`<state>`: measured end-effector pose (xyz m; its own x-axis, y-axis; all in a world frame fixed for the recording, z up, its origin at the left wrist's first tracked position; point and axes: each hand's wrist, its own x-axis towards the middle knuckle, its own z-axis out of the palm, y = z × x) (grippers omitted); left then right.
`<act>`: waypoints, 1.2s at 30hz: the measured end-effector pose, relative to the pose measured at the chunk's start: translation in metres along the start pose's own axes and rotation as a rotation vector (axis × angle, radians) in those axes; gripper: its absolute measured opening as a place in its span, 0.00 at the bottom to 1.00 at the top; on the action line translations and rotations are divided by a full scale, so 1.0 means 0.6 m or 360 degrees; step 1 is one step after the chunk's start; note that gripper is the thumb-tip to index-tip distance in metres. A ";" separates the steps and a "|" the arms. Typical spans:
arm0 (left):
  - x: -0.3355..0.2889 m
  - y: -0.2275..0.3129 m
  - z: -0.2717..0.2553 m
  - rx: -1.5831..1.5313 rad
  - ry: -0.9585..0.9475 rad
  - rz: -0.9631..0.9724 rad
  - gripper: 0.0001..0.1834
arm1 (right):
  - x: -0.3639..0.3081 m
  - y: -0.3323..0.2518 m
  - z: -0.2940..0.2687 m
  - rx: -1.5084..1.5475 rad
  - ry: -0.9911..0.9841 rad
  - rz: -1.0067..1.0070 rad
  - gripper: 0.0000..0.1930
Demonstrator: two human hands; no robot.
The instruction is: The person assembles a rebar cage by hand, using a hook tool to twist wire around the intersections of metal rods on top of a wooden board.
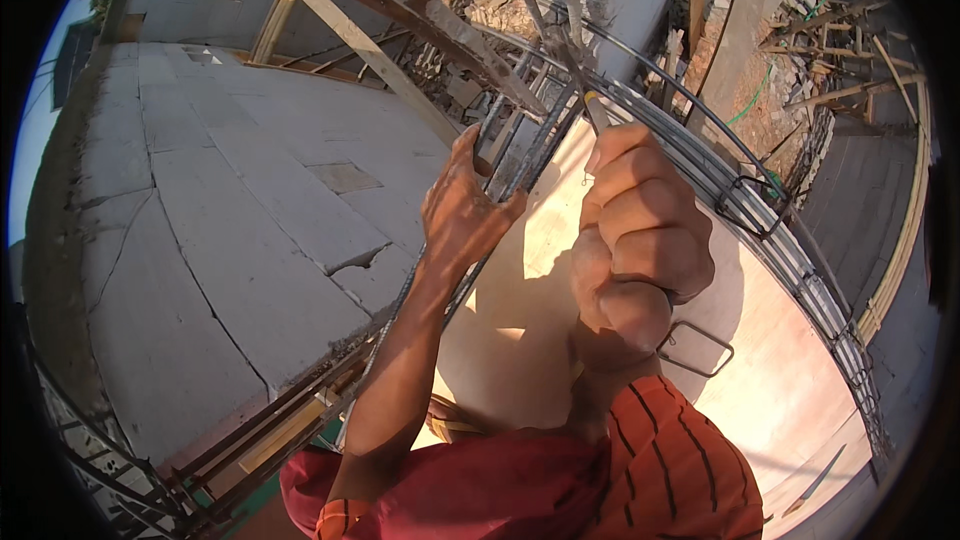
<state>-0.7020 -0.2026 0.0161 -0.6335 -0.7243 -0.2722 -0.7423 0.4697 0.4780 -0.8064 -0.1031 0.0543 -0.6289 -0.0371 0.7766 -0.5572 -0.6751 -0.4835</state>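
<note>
My right hand is closed in a fist, raised over a pale board. Out of its top comes a slim rod-like tool with a yellow band; its tip overlaps the crossing steel bars and its exact kind is unclear. My left hand is beside the ribbed rebar of a narrow cage, fingers and thumb spread apart. Whether it touches the bars I cannot make out. On the board near my right wrist lies a bent wire stirrup.
The pale board lies beneath me, with a bundle of steel bars curving along its right edge. A grey slab wall fills the left. A rusty beam slants overhead past a wooden prop. Rubble lies beyond.
</note>
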 end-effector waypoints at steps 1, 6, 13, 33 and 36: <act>-0.009 -0.006 0.004 0.0016 0.0020 -0.0037 0.44 | -0.001 -0.039 -0.010 0.0058 -0.0032 0.0012 0.21; -0.009 0.003 -0.004 -0.0061 -0.0056 -0.0087 0.45 | -0.022 0.026 -0.015 -0.0082 -0.0082 -0.0015 0.21; -0.006 0.006 0.003 0.0045 0.0041 0.0039 0.44 | -0.002 -0.007 -0.005 0.0017 -0.0054 -0.0092 0.24; -0.021 -0.010 -0.003 0.0080 0.0030 0.0048 0.49 | 0.177 -0.132 -0.171 0.0124 -0.0156 0.0590 0.25; -0.022 -0.009 -0.011 0.0035 -0.0069 -0.0020 0.49 | 0.142 -0.133 -0.135 -0.0324 -0.0572 0.1359 0.21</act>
<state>-0.6881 -0.1992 0.0226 -0.6327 -0.7078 -0.3142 -0.7545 0.4719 0.4561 -0.8596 0.0073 0.1259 -0.6820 -0.7065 0.1890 -0.0907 -0.1747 -0.9804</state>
